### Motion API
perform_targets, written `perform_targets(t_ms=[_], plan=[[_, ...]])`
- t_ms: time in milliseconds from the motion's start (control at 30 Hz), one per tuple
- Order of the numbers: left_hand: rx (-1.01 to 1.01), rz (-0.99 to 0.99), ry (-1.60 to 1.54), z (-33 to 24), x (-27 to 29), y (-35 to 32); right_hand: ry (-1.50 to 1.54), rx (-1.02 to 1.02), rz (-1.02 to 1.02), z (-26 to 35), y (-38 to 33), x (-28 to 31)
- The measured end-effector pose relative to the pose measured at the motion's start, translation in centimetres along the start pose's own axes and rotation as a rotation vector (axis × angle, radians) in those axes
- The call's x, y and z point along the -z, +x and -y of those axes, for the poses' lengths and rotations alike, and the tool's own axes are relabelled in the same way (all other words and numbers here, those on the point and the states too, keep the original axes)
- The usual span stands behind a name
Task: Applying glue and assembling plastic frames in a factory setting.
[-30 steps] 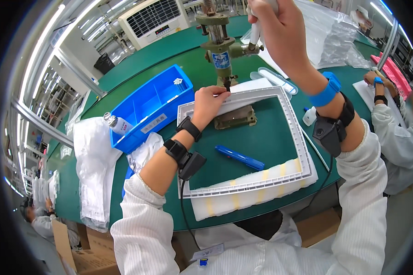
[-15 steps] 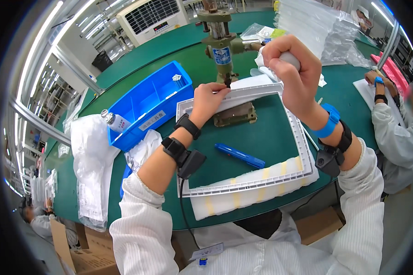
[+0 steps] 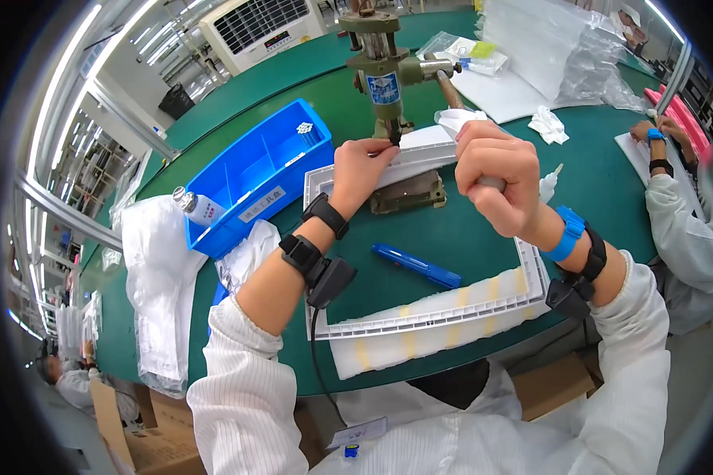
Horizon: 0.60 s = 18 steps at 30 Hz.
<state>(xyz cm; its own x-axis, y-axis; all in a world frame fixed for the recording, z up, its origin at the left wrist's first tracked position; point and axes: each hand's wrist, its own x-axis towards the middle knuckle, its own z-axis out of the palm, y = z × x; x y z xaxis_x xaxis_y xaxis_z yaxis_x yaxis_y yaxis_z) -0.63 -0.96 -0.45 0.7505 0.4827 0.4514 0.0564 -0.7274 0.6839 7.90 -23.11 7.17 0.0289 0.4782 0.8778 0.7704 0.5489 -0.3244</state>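
Observation:
A large white rectangular plastic frame (image 3: 428, 321) lies on the green table, its far edge under a green hand press (image 3: 382, 79). My left hand (image 3: 358, 170) pinches the frame's far rail right at the press tip. My right hand (image 3: 495, 178) is closed around the press lever (image 3: 450, 89), pulled down low in front of the press. A blue pen (image 3: 416, 265) lies inside the frame on the table. Both wrists carry black bands, and the right one also has a blue strap.
A blue bin (image 3: 253, 170) with small white parts stands at the left, a small white bottle (image 3: 196, 207) beside it. Plastic bags (image 3: 154, 293) lie at left and far right. A striped foam sheet (image 3: 420, 340) sits under the frame's near edge. Another person's hands (image 3: 661, 134) work at the right.
My right hand has swung the press lever down from high above to low in front of the press. My left hand stays on the frame's far rail.

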Motion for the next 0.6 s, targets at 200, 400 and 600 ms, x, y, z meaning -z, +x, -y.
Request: perform_targets(t_ms=[200, 400, 600], plan=[[0.049, 0.029, -0.011, -0.3, 0.0, 0.0, -0.173, 0.062, 0.209, -1.5, -2.7, -1.3], [0.018, 0.027, -0.015, -0.2, -0.1, 0.0, -0.386, 0.097, 0.346, -2.3, -3.7, -1.8], [0.021, 0.004, -0.021, -0.2, -0.1, -0.1, -0.494, 0.129, 0.432, -2.3, -3.6, -2.0]])
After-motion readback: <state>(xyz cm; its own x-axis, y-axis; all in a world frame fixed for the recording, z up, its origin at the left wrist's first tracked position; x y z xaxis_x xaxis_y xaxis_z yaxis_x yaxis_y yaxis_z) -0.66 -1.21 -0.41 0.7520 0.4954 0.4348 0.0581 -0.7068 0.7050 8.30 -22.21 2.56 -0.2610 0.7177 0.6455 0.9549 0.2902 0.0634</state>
